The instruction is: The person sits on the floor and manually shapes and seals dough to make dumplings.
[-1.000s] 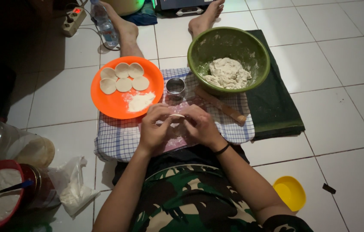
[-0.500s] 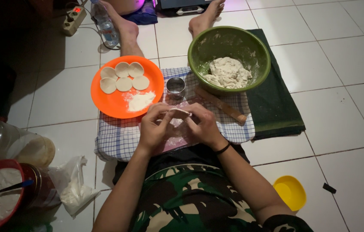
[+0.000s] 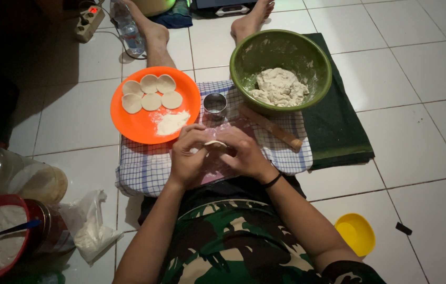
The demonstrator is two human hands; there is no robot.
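Note:
I sit on a tiled floor with a checked cloth (image 3: 144, 168) across my legs. My left hand (image 3: 189, 156) and my right hand (image 3: 244, 155) meet over the cloth, fingers pinched together on a small white piece of dough (image 3: 215, 143). Just beyond my hands stand a round metal cutter (image 3: 215, 103) and a wooden rolling pin (image 3: 270, 126). An orange plate (image 3: 128, 123) at the left carries several flat dough discs (image 3: 151, 94) and a little heap of flour (image 3: 172, 123). A green bowl (image 3: 244, 52) at the right holds a lump of dough (image 3: 280, 87).
A dark green cloth (image 3: 338, 126) lies under the bowl. At lower left are a red bowl of flour (image 3: 2, 202) with a spoon, a plastic bag (image 3: 89, 226) and jars. A yellow lid (image 3: 356, 234) lies at lower right. A water bottle (image 3: 127, 23) and power strip (image 3: 89, 21) sit at the top.
My hands stay together over the cloth, the fingers shifting slightly as they work the small dough piece. Nothing else has moved.

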